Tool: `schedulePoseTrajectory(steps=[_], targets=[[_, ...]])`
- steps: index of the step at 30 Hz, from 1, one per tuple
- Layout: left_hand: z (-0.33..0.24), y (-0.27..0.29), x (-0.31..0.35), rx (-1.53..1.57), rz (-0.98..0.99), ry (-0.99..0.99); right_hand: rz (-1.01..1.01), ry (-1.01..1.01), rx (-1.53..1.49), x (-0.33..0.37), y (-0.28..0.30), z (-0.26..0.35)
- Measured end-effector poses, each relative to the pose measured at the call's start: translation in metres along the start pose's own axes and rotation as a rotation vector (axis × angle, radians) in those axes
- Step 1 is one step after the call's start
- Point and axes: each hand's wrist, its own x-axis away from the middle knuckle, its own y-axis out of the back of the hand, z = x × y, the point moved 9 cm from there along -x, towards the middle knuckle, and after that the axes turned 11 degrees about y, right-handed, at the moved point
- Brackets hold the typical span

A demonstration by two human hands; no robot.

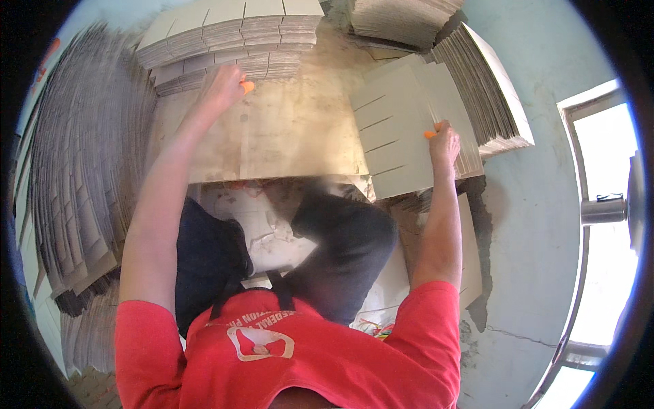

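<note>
My left hand (223, 86) is at the front of a stack of slotted grey cardboard sheets (231, 31) at the back of the table. Its fingers are curled, and a bright orange piece shows at the thumb side. What they hold, if anything, is hidden. On the right, my right hand (445, 142) rests over a spread pile of slotted cardboard sheets (388, 129), fingers bent together, with orange at the thumb side too. Whether it pinches a sheet edge cannot be made out.
Tall bundles of cardboard (82, 157) line the left side. Another thick stack (487, 88) leans at the right, and one more (402, 20) is at the back. The wooden table (272, 129) ends just before my knees. A bright window (606, 225) lies far right.
</note>
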Motion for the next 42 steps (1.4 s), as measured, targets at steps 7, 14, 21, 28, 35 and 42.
schedulePoseTrajectory(steps=[7,14,21,28,35,42], targets=[[0.017,0.035,-0.042,0.245,-0.469,-0.157,-0.363,-0.066,-0.272,0.004,0.086,0.015],[-0.007,0.036,-0.117,-0.076,-0.683,-0.265,-0.467,-0.175,-1.315,0.001,0.107,0.097],[-0.017,0.007,-0.158,-0.249,-0.329,-0.3,-0.455,-0.151,-1.483,-0.022,0.075,0.175],[-0.019,0.047,-0.141,0.001,-0.573,-0.492,-0.285,-0.106,-1.415,-0.02,0.065,0.227],[-0.077,0.013,-0.091,-0.455,-0.528,-0.621,-0.303,-0.069,-1.362,-0.016,0.063,0.231],[-0.098,-0.018,-0.044,-0.528,-0.304,-0.683,-0.257,-0.114,-1.353,-0.018,0.053,0.238]])
